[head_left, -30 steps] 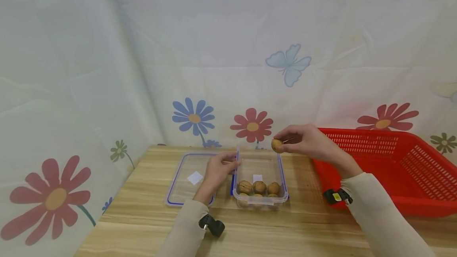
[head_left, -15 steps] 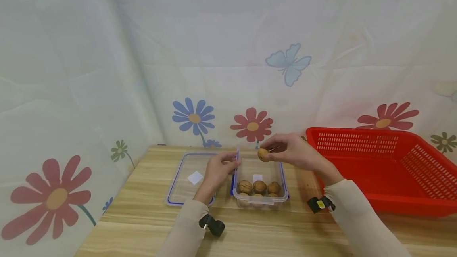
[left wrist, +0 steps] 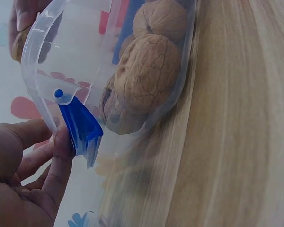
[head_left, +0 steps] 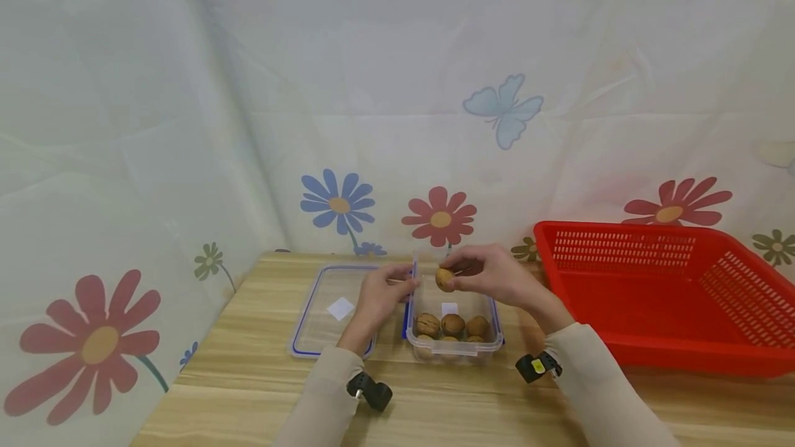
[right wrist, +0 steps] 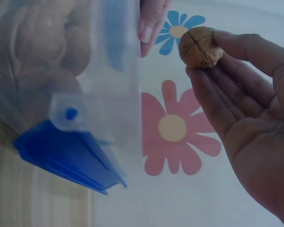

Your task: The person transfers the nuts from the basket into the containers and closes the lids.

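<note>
Between thumb and fingertips my right hand [head_left: 497, 278] pinches a walnut [head_left: 444, 280] over the far half of a clear plastic food box [head_left: 455, 349]. The right wrist view shows this walnut [right wrist: 201, 47] cracked along its seam. Several walnuts [head_left: 452, 325] lie in the near part of the box, partly stacked, around a white paper label [head_left: 450, 308]. At the box's left side my left hand [head_left: 380, 299] grips the rim, its fingers beside a hanging blue latch [left wrist: 80, 127]. The box's lid [head_left: 310, 323], edged in blue, lies flat to the left, partly behind the left hand.
A red perforated basket [head_left: 677, 354] stands on the right of the wooden table [head_left: 447, 412]. Behind the table hangs a white curtain [head_left: 385, 88] printed with flowers. Wrist cameras [head_left: 369, 392] sit on both cuffs.
My right hand has carried the walnut leftward and down, from beside the basket to over the box. The left hand has kept its place at the rim.
</note>
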Demonstrator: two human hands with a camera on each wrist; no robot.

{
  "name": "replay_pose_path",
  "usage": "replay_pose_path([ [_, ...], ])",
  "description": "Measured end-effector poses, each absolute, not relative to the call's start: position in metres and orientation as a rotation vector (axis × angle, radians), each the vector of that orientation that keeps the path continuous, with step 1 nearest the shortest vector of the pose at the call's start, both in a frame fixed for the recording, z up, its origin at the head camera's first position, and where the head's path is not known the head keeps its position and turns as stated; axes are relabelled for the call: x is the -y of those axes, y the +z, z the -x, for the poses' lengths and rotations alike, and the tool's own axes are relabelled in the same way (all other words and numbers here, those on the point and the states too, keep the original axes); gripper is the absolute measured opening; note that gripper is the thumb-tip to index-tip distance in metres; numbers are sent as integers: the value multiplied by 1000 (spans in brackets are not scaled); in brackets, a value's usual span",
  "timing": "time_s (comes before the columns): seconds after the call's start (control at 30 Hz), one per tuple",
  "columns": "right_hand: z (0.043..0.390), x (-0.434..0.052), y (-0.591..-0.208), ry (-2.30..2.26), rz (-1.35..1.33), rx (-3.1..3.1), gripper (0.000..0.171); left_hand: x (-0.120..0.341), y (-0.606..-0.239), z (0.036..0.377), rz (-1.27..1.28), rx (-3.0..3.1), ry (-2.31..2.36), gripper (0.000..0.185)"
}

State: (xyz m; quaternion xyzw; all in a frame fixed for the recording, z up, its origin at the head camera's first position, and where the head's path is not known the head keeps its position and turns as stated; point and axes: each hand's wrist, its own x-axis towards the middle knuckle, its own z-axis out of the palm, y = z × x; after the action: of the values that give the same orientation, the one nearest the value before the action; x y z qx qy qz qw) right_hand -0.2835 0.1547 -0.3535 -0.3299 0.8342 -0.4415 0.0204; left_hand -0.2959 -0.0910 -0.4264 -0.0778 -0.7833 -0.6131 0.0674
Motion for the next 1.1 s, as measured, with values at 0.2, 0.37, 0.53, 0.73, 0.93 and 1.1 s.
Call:
replay_pose_path([
  [0.2,286,-150,-361,-1367,1028,-2598,31,91,-425,296,238,2372,-1829,37],
  [0.37,288,-146,-367,-1378,1001,-2576,30,91,-425,295,247,2364,-1839,36],
  [0.53,290,-140,-375,-1366,987,-2574,27,91,-425,295,250,2358,-1844,34],
  [0.73,291,-133,-384,-1343,1045,-2581,25,91,-425,295,246,2369,-1815,32],
  [0.93,294,-127,-391,-1319,1090,-2610,26,91,-424,294,250,2373,-1794,31],
  [1.1,296,-124,-396,-1278,1059,-2631,25,91,-423,293,250,2378,-1787,31],
])
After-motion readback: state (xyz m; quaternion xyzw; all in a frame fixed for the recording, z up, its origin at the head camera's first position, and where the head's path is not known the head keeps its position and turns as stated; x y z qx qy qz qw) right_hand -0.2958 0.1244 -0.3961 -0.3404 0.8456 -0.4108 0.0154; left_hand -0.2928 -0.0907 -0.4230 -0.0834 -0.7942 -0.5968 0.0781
